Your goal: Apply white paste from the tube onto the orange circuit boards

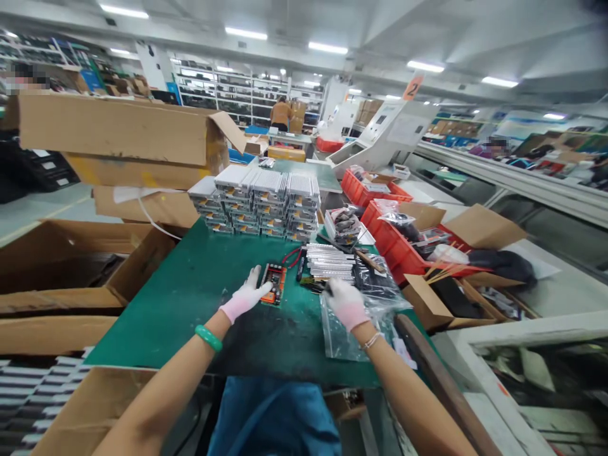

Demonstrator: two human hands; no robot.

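Observation:
My left hand (246, 296), in a white glove with a pink cuff, grips the left edge of a circuit board (275, 284) with orange parts, its thumb over the board. The board lies flat on the green tabletop. My right hand (348, 303), gloved alike, is closed beside a clear plastic bag (336, 335). Its fingers reach the end of a dark tool with yellow on it (311, 282), and what they hold is hidden. Just beyond lies a stack of silver metal strips (330, 261). A black pen-like tool (301, 265) and a red cable (291, 255) lie between the hands.
Stacked finned metal units (266, 199) stand at the table's back. Red crates (392, 244) and an open carton (427, 303) line the right side. A white tray of parts (346, 226) sits near them. Large cardboard boxes (142, 259) are at left. A person (281, 114) stands far back.

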